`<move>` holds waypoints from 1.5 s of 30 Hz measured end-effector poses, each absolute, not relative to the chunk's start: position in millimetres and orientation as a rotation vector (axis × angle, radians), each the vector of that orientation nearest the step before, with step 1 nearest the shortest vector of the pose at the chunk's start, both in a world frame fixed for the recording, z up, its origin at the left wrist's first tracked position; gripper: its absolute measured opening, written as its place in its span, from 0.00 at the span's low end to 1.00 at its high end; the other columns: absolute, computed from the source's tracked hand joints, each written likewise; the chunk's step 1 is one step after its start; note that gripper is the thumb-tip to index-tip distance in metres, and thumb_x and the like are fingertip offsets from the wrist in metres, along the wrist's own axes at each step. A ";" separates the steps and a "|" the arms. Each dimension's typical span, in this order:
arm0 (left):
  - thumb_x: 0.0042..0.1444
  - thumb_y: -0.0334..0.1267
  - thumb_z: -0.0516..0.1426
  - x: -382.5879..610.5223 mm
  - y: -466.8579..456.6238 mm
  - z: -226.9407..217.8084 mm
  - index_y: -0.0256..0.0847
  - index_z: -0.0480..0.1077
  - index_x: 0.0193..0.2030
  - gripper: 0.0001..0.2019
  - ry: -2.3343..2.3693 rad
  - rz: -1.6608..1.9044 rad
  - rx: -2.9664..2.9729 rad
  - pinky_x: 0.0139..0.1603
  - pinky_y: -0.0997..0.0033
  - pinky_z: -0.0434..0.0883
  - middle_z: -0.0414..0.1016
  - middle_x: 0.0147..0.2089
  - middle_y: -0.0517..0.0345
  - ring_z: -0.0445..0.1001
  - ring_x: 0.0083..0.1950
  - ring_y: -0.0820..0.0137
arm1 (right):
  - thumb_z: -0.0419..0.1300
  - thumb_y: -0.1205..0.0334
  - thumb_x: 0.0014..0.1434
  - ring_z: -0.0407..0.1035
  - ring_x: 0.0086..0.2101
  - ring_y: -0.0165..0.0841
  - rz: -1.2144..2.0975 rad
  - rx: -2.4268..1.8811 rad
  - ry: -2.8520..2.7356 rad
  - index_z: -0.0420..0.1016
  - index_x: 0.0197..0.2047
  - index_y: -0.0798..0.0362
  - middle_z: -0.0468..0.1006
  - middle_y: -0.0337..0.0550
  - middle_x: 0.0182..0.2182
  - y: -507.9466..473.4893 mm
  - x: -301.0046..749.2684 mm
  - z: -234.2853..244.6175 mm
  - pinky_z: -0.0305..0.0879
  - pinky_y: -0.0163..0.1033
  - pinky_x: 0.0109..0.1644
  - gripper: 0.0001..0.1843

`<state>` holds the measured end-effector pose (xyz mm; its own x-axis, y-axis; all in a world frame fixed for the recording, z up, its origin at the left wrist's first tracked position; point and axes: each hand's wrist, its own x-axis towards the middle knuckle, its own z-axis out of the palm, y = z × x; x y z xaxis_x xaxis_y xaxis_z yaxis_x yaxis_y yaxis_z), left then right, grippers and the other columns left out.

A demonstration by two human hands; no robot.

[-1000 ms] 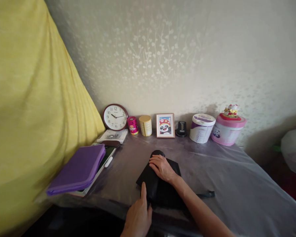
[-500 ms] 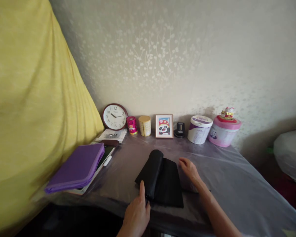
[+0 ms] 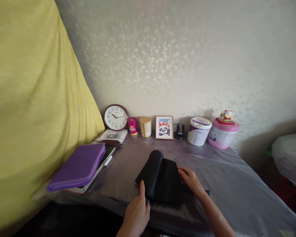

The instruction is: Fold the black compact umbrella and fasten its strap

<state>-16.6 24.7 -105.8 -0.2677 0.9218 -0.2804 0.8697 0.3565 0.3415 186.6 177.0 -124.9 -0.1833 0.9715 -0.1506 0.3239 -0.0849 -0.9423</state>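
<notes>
A piece of black folded cloth (image 3: 167, 184) lies near the table's front edge. Its left part is doubled over into a thick, rounded fold (image 3: 151, 172). My left hand (image 3: 136, 210) is closed at the near end of this fold, index finger stretched along it and thumb beside it. At the cloth's right edge, my right hand (image 3: 190, 179) has its fingers closed on the material; the fingertips are partly hidden. A small dark end sticks out to the right of my right wrist.
Left lies a purple folder (image 3: 77, 168) on books, with a white pen-like item (image 3: 108, 160) beside it. Along the wall stand a clock (image 3: 116, 118), pink tin (image 3: 133, 126), yellow tin (image 3: 145, 127), panda picture frame (image 3: 164, 127), black device (image 3: 180, 131), white tub (image 3: 199, 131) and pink-lidded tub (image 3: 223, 133).
My right hand has moved slightly left and down, from beside the cloth onto its right edge, which has shifted. My left hand stays at the fold. The view has tilted slightly.
</notes>
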 end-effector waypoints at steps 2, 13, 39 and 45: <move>0.57 0.37 0.44 -17.1 24.1 -106.7 0.35 0.31 0.65 0.32 2.192 0.182 1.570 0.36 0.71 0.62 0.74 0.40 0.49 0.73 0.40 0.66 | 0.53 0.54 0.50 0.67 0.25 0.29 1.304 -1.407 -1.529 0.71 0.39 0.54 0.69 0.36 0.22 174.4 185.1 -122.8 0.65 0.31 0.26 0.16; 0.57 0.36 0.44 -17.3 23.4 -106.8 0.34 0.32 0.65 0.32 2.197 0.190 1.583 0.36 0.71 0.61 0.74 0.40 0.48 0.73 0.40 0.66 | 0.52 0.48 0.51 0.61 0.21 0.28 1.041 -1.420 -1.679 0.66 0.24 0.54 0.64 0.35 0.18 169.8 159.1 -121.0 0.56 0.31 0.20 0.17; 0.56 0.34 0.45 -21.3 24.0 -112.4 0.29 0.35 0.65 0.31 2.160 0.136 1.615 0.39 0.72 0.62 0.73 0.43 0.43 0.72 0.43 0.65 | 0.54 0.61 0.51 0.59 0.20 0.26 0.876 -1.288 -1.839 0.66 0.31 0.54 0.65 0.33 0.18 184.8 55.4 -91.9 0.53 0.31 0.22 0.05; 0.57 0.35 0.44 -23.5 24.7 -104.3 0.27 0.39 0.64 0.30 2.128 0.141 1.594 0.39 0.71 0.63 0.73 0.43 0.43 0.72 0.43 0.64 | 0.54 0.64 0.53 0.66 0.23 0.30 0.720 -1.388 -2.074 0.66 0.37 0.56 0.71 0.38 0.20 183.4 44.7 -93.9 0.52 0.32 0.24 0.08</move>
